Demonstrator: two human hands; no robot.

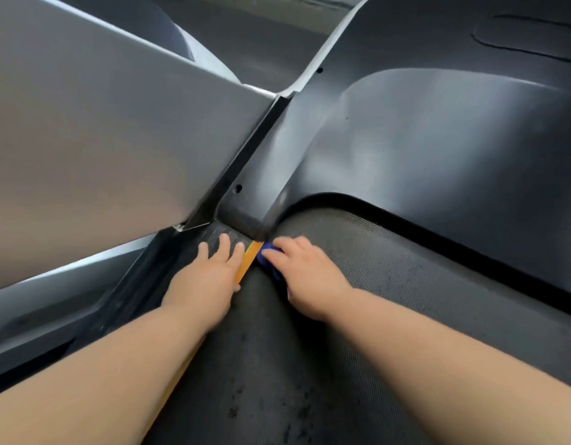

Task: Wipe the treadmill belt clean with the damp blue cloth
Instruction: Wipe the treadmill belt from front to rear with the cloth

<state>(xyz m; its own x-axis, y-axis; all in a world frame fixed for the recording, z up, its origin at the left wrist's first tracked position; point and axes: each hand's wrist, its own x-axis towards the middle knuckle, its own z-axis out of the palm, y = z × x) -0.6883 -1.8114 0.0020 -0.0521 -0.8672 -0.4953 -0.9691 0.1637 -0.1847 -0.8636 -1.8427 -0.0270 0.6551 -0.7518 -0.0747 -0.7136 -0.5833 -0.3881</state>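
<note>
1. Dark, textured treadmill belt (pixel 390 284) fills the lower half of my view and runs up under the black motor cover (pixel 438 139). That is the surface I work on.
2. My right hand (pixel 305 271) sits at the belt's front left corner. Its fingers curl down over the blue cloth (pixel 269 255), which is bunched beneath them and pressed onto the belt. Only a small blue edge shows past the fingertips.
3. I judge the cloth to be light, soft and limp. Being damp, it should cling and drag a little on the weave rather than slide. It is best held as it is now, bunched under the palm with the fingers over the top, so it does not roll or lag behind. Nothing about it can break.
4. My left hand (pixel 210 277) holds nothing. It lies flat with the fingers straight and slightly spread on the ribbed side rail (pixel 194 248) just beside the belt, seemingly as a brace.
5. A yellow strip (pixel 250 258) runs along the belt's edge between the hands. I cannot tell whether the cloth touches it.
6. Dark specks (pixel 268 403) dot the belt nearer to me, so I judge that much wiping remains.
7. Further out, a broad grey panel (pixel 101 139) slants across the left. Grey floor shows at the top between it and the cover.
</note>
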